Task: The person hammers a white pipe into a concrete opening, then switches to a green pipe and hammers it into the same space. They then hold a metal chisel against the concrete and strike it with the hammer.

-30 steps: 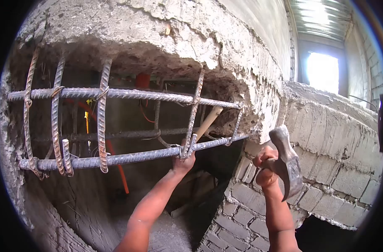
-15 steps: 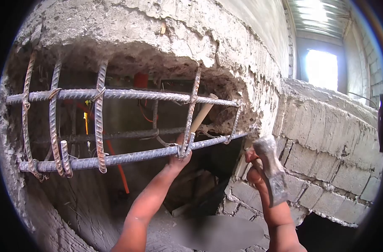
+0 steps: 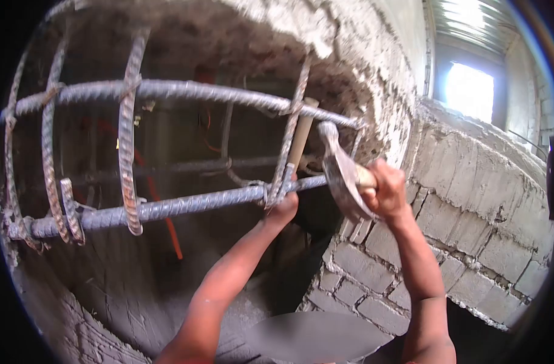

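Observation:
My right hand [image 3: 386, 188] is closed around the pale handle of a hammer [image 3: 340, 167]. The hammer's worn grey head is raised in front of the right end of the rebar cage, beside a tan, rod-like chisel [image 3: 302, 136]. My left hand [image 3: 284, 206] reaches up behind the lower rebar [image 3: 198, 205] and is wrapped around the lower end of that chisel; some of its fingers are hidden by the bars. The chisel stands nearly upright, its top behind the upper rebar [image 3: 186, 91]. Close by, a vertical stirrup [image 3: 295, 115] crosses both bars.
Broken concrete [image 3: 374, 79] overhangs the cage at the top and right. A block wall [image 3: 465, 200] stands on the right, below a bright window opening [image 3: 469, 91]. An orange strip [image 3: 170, 227] hangs in the dark cavity. More stirrups [image 3: 126, 139] cross the bars at left.
My right hand has swung the hammer up and left, nearer the chisel. The chisel is now more upright, and my left hand shows slightly higher and further right. The whole view has shifted.

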`<state>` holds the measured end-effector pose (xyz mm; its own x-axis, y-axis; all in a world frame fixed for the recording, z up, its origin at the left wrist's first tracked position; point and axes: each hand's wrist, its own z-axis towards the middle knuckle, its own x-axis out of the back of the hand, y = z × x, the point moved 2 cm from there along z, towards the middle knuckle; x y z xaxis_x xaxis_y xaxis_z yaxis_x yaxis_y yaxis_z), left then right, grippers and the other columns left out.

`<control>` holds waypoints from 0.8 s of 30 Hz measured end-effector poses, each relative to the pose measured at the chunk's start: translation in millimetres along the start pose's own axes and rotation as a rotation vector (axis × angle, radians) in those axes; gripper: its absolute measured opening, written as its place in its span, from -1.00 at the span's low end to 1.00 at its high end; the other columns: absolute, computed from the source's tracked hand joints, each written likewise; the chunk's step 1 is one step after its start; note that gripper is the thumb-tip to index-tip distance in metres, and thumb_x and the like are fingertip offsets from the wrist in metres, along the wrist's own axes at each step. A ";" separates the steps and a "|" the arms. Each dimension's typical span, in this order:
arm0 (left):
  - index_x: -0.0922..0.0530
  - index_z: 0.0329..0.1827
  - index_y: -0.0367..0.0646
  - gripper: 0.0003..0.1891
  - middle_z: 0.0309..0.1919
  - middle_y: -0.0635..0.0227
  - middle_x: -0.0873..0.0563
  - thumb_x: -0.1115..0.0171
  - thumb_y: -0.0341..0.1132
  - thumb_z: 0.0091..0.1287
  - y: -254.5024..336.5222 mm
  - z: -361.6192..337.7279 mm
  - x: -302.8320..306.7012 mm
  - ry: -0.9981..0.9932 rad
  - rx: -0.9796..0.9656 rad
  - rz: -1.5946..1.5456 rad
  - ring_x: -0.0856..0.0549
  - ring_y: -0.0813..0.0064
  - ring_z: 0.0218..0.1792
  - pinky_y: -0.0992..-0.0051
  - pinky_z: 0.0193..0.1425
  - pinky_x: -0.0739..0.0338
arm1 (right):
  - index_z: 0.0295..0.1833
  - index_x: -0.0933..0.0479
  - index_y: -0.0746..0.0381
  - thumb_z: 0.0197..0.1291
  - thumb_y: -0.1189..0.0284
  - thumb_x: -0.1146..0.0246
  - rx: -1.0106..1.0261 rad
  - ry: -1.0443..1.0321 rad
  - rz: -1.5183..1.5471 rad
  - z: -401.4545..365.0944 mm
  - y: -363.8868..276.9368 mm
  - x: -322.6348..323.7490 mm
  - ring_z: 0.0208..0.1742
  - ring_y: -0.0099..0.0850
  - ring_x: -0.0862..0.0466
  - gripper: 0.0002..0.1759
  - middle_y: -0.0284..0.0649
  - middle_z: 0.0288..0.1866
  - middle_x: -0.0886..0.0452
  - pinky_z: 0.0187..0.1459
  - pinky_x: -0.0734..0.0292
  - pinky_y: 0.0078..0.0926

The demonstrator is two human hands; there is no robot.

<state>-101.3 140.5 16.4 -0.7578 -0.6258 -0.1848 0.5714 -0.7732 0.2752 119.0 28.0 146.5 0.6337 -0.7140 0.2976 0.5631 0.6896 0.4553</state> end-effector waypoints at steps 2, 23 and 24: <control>-0.69 0.02 -0.24 -0.80 -0.21 0.12 -0.78 -0.26 -0.43 0.39 -7.5 -2.6 -15.4 0.078 -0.161 0.013 -0.74 0.12 -0.23 0.24 -0.18 -0.59 | -0.34 -0.49 0.25 0.26 -0.13 -0.28 -0.005 -0.071 -0.059 6.1 -5.9 5.2 -0.58 -0.19 -0.54 -0.42 -0.16 -0.51 -0.46 -0.52 -0.47 -0.24; -0.66 -0.02 -0.34 -0.81 -0.26 0.01 -0.73 -0.14 -0.43 0.46 -49.9 -7.9 -57.8 -0.038 -0.280 0.013 -0.72 -0.02 -0.23 0.19 -0.19 -0.60 | -0.36 -0.49 0.21 0.26 -0.21 -0.23 0.222 -0.171 -0.004 19.4 -25.2 23.6 -0.64 -0.29 -0.47 -0.37 -0.26 -0.57 -0.35 -0.56 -0.44 -0.25; -0.65 -0.02 -0.34 -0.81 -0.26 0.01 -0.73 -0.13 -0.44 0.46 -48.8 -9.2 -57.4 0.004 -0.300 0.044 -0.72 -0.02 -0.23 0.19 -0.19 -0.60 | -0.36 -0.48 0.21 0.25 -0.21 -0.23 0.260 -0.167 -0.007 20.2 -20.9 22.2 -0.63 -0.26 -0.49 -0.37 -0.24 -0.56 -0.37 -0.56 -0.44 -0.24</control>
<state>-82.8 213.2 4.9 -0.7290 -0.6597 -0.1826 0.6720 -0.7405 -0.0081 110.6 -4.7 160.6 0.5225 -0.7434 0.4174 0.3987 0.6458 0.6511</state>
